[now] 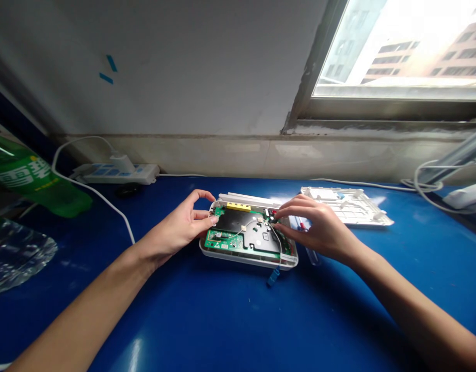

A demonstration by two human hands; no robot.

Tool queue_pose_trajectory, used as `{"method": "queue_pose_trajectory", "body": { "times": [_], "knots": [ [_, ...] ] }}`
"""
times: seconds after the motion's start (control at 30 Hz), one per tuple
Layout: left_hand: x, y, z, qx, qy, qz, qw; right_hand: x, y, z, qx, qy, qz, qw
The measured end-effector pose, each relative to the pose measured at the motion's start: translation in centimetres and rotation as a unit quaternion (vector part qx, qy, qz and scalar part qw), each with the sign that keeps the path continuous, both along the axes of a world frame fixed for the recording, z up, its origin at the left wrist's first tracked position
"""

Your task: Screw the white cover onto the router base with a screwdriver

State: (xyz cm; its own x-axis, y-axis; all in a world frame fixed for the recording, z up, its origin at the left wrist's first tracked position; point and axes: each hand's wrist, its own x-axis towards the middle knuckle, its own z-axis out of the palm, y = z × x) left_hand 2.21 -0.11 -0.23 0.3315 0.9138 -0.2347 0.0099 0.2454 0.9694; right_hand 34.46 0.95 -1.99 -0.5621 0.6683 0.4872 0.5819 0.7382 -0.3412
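I see that a hand can pass freely over the blue table (207, 320) in front of the open device (257, 240). Behind, the wall (207, 77) stops the way; at right the white cover (352, 206) obstructs, at far left the green bottle (40, 181).

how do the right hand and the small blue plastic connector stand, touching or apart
Apart. The head view shows it: part of the open white plastic casing lies visible between the right hand and the small blue plastic connector.

On my feed, a glossy blue bench (222, 320) meets a grey-white wall (207, 67) with a pale lower band (222, 155); daylight enters through a metal-framed window (385, 90) at upper right, buildings (455, 59) outside.
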Motion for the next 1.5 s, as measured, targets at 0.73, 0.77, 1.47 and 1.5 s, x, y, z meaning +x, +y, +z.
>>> {"method": "queue_pose_trajectory", "body": {
  "times": [0.73,0.77,1.47,1.5],
  "knots": [
    [-0.7,-0.6,2.4,-0.059,-0.053,-0.028,0.996,-1.5,0.3,-1.4,-0.018,-0.020,-0.047,0.999],
    [-1.0,-0.7,2.8,-0.064,-0.058,-0.036,0.996,-1.5,0.4,-1.5,-0.018,-0.018,-0.045,0.999],
    [-2.4,1.1,-0.4,0.115,0.243,-0.074,0.960,-1.3,0.3,-1.4,-0.018,-0.062,-0.069,0.996],
    [-2.4,1.1,-0.1,0.112,0.242,-0.081,0.960,-1.4,0.3,-1.4,-0.014,-0.067,-0.070,0.995]
  ]
}}
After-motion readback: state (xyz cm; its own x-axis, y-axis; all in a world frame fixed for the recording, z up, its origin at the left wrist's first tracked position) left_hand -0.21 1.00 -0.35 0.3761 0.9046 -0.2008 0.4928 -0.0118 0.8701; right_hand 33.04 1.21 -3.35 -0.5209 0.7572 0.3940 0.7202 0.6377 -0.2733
